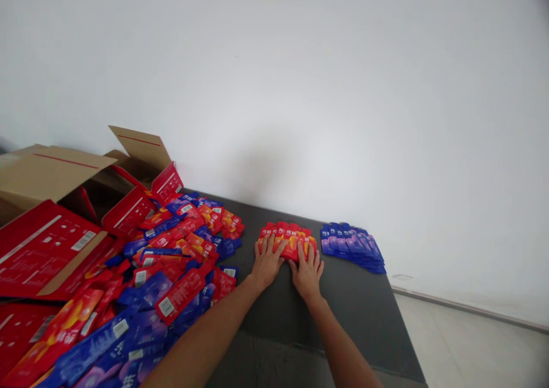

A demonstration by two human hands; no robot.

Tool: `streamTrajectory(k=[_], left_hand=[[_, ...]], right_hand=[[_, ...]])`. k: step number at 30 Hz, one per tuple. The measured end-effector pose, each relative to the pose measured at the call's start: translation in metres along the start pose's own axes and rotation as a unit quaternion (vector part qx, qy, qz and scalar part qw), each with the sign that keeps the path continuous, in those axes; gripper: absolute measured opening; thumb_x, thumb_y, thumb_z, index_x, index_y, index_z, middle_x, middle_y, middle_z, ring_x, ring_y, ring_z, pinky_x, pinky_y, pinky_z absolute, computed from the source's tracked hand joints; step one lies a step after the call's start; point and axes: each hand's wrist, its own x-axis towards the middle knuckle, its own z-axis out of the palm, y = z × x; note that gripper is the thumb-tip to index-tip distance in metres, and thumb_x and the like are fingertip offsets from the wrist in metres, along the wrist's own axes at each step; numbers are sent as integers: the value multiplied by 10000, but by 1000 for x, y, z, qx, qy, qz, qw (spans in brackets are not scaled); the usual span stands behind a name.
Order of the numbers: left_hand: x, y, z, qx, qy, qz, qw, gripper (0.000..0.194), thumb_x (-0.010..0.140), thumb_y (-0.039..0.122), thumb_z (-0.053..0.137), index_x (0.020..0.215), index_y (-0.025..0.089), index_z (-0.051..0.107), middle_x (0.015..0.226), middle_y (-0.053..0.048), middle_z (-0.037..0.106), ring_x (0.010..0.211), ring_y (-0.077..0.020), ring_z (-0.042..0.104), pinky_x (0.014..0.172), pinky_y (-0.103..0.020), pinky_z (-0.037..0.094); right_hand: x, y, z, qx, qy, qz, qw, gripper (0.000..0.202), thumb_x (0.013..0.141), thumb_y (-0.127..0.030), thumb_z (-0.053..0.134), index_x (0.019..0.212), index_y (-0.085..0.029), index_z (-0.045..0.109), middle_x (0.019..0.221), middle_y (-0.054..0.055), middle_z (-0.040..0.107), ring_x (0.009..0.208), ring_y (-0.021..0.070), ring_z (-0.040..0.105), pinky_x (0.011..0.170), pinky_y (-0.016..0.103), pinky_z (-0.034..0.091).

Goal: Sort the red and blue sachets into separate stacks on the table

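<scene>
Left hand [267,263] and right hand [307,274], fingers spread, both on row of red packets [288,240]; blue packets [351,246] fanned to right on dark table [360,313].

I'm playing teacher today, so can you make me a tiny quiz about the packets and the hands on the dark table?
1. True or false: the left hand and the right hand both touch the neat red packets.

2. What lies just to the right of those packets?
A) a cup
B) a fanned group of blue packets
C) open boxes

3. Fill in the missing colour: the messy pile mixes red packets with ____ ones.

Key: 1 true; 2 B; 3 blue.
</scene>
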Motion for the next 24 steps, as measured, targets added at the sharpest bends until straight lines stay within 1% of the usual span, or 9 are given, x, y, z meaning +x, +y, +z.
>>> streamTrajectory(k=[6, 10, 13, 17, 24], left_hand=[[28, 0, 1, 2, -5, 5, 1000, 587, 937, 410, 459, 1487, 422, 253, 1596, -52, 198, 1459, -330, 141, 1121, -640, 159], [41, -1, 3, 0, -14, 4, 1000, 573, 944, 423, 433, 1489, 414, 255, 1604, -48, 176, 1460, -331, 133, 1126, -637, 153], [47, -2, 4, 3, -15, 5, 1000, 572, 947, 426, 425, 1492, 408, 251, 1604, -47, 173, 1461, -329, 128, 1131, -632, 141], [54, -3, 6, 9, -11, 7, 1000, 580, 943, 424, 440, 1491, 405, 251, 1602, -57, 173, 1458, -330, 138, 1127, -633, 153], [61, -4, 11, 11, 3, 16, 1000, 598, 940, 418, 451, 1496, 407, 232, 1606, -52, 157, 1456, -338, 139, 1126, -636, 153]], right_hand=[[25, 2, 4, 2, -1, 2, 1000, 621, 959, -526, 329, 1530, -332, 182, 1609, 67, 125, 1449, 344, 127, 1114, 566, 154], [37, 4, 6, 0, 8, -5, 1000, 629, 962, -522, 326, 1535, -325, 158, 1612, 66, 110, 1449, 341, 123, 1114, 566, 152], [44, 4, 7, -3, 10, -6, 1000, 637, 963, -522, 326, 1538, -328, 132, 1614, 63, 95, 1448, 341, 118, 1113, 565, 146], [50, 4, 7, -7, 12, -8, 1000, 638, 964, -514, 333, 1538, -322, 134, 1613, 66, 101, 1445, 341, 121, 1112, 561, 142], [56, 5, 8, -1, 6, -4, 1000, 649, 960, -521, 335, 1538, -329, 111, 1616, 58, 91, 1449, 348, 105, 1113, 552, 142]])
